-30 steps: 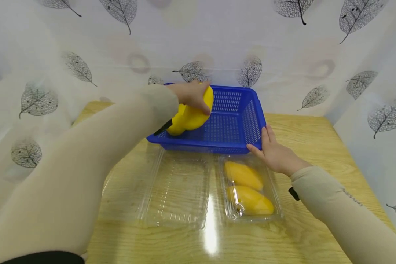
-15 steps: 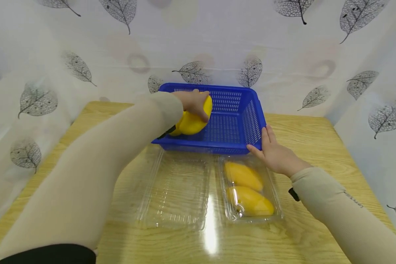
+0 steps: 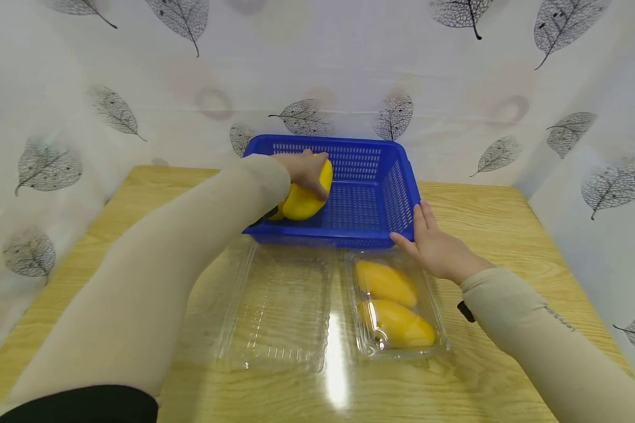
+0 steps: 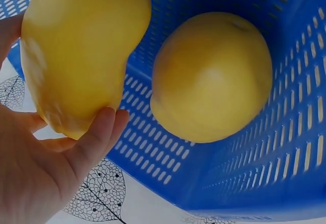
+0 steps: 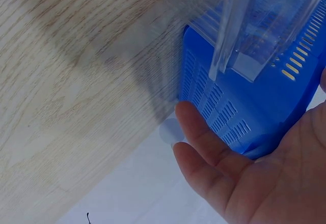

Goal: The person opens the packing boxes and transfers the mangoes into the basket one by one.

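My left hand [image 3: 308, 171] grips a yellow mango [image 3: 303, 204] inside the left part of the blue plastic basket [image 3: 344, 235]. In the left wrist view, thumb and fingers hold one end of it, and a second mango [image 4: 211, 76] lies beside it in the basket. The left sleeve mostly covers that second one in the head view. At the basket's near right corner, my right hand [image 3: 440, 251] rests with straight fingers along the outer side wall and its thumb by the front rim. The right wrist view shows two fingers [image 5: 204, 145] against the slotted wall.
In front of the basket stands a clear plastic box [image 3: 402, 354] with two mangoes [image 3: 386, 283] in it. To its left lies another clear container [image 3: 283, 305]. The wooden table [image 3: 487, 235] meets a leaf-patterned cloth [image 3: 344, 76] behind and at both sides.
My left hand has lowered the mango deeper into the basket. The right hand stays at the corner. The head view has shifted slightly.
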Demonstrator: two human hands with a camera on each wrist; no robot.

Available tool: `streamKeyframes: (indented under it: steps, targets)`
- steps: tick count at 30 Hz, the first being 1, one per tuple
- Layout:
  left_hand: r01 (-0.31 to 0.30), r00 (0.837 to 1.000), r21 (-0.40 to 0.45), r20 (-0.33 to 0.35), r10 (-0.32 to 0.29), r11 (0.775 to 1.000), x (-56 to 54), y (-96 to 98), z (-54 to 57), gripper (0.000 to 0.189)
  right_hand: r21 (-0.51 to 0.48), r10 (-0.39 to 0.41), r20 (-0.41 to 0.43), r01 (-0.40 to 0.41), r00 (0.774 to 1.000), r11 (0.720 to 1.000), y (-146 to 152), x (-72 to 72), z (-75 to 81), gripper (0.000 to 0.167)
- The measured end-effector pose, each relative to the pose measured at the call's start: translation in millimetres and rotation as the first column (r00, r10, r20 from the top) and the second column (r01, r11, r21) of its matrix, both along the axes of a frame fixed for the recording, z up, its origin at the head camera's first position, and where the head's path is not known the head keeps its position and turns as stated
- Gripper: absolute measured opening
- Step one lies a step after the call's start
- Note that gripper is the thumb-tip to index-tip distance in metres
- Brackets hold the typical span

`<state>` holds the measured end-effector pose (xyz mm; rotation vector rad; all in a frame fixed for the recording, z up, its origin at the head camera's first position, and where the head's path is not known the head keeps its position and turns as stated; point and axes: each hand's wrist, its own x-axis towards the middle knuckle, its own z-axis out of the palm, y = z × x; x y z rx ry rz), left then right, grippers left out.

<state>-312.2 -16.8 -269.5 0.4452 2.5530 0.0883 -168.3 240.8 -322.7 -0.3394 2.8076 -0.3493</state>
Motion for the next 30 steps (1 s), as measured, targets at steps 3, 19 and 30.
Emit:
streamKeyframes:
  steps: [3,19,30]
  targets:
    - [0.004,1.000,-0.012,-0.001,-0.004,1.000,-1.0,-3.3,-3.2,0.102,-0.002,0.005,0.000,-0.005,1.000,1.000,-2,-0.4,-0.6,0.094]
    - [0.073,0.997,-0.087,0.017,-0.072,0.993,0.2,-6.1,-7.2,0.092,0.012,-0.006,0.006,0.006,1.000,1.000,-1,-2.3,0.1,0.095]
    - [0.070,0.997,-0.083,0.022,-0.069,0.994,-0.3,-1.3,-13.9,0.091,0.006,-0.002,-0.006,0.002,1.000,1.000,0,-1.0,-0.9,0.094]
